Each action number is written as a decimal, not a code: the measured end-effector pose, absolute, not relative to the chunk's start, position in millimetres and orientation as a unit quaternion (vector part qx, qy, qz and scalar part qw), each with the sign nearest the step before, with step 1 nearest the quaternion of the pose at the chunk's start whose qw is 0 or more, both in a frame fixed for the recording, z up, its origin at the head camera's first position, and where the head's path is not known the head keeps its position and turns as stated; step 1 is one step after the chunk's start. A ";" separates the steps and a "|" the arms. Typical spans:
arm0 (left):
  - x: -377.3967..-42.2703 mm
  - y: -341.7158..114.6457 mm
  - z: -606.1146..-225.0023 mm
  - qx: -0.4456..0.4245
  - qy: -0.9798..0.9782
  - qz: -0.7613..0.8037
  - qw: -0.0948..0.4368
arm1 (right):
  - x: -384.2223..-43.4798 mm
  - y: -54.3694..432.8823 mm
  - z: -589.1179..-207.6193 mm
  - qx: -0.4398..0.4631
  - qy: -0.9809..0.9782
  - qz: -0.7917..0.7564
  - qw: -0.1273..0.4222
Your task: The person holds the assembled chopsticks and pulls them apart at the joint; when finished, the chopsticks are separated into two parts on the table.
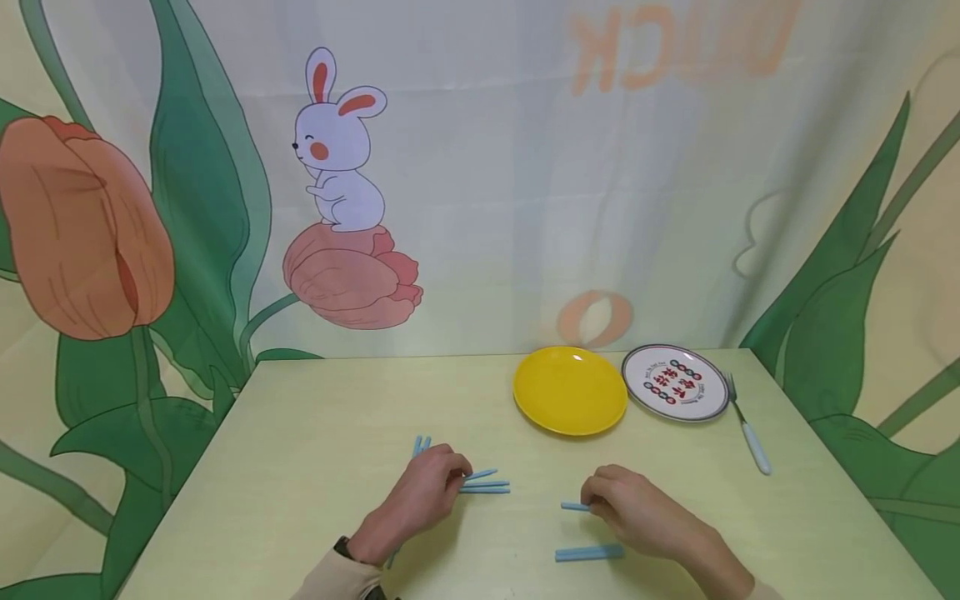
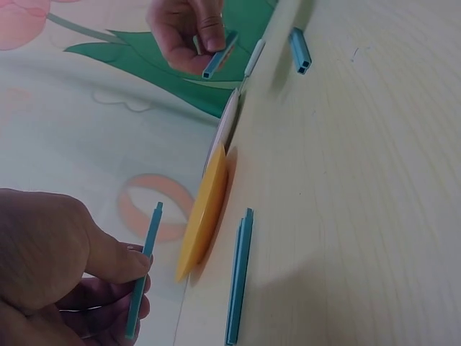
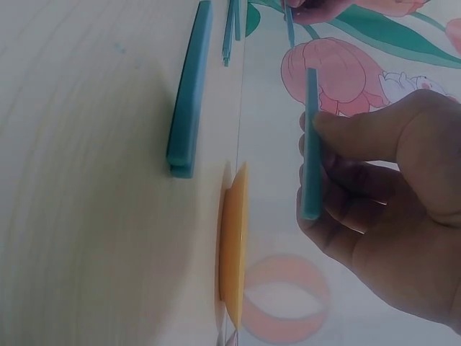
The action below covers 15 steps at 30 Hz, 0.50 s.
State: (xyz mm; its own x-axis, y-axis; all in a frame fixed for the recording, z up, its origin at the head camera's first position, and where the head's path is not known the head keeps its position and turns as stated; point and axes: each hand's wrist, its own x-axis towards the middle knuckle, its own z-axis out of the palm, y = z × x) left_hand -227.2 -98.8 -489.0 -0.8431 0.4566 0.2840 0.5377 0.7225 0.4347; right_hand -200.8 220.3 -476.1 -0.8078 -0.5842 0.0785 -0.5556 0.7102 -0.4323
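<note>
My left hand (image 1: 429,487) pinches a thin blue stick (image 2: 153,234) with a stepped, narrower end between thumb and fingers, held above the table. Just below it, two thin blue sticks (image 1: 487,491) lie side by side on the table. More blue sticks (image 1: 422,446) lie to its left, their middle hidden by that hand and wrist. With thumb and fingertips, my right hand (image 1: 637,510) grips a thicker blue stick (image 3: 311,166), whose square end looks hollow in the left wrist view. Nearer me, a pair of thick blue sticks (image 1: 588,553) lies together on the table.
Toward the back of the pale table (image 1: 315,450) sit a yellow plate (image 1: 570,392) and a white patterned plate (image 1: 712,402). A fork (image 1: 753,446) with a pale handle lies at the right. A printed curtain (image 1: 480,167) hangs behind the table's far edge.
</note>
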 end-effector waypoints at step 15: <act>-234.2 -90.7 -492.1 -0.272 -0.923 -0.267 0.058 | -195.7 220.3 -473.6 -0.322 0.916 -0.235 0.051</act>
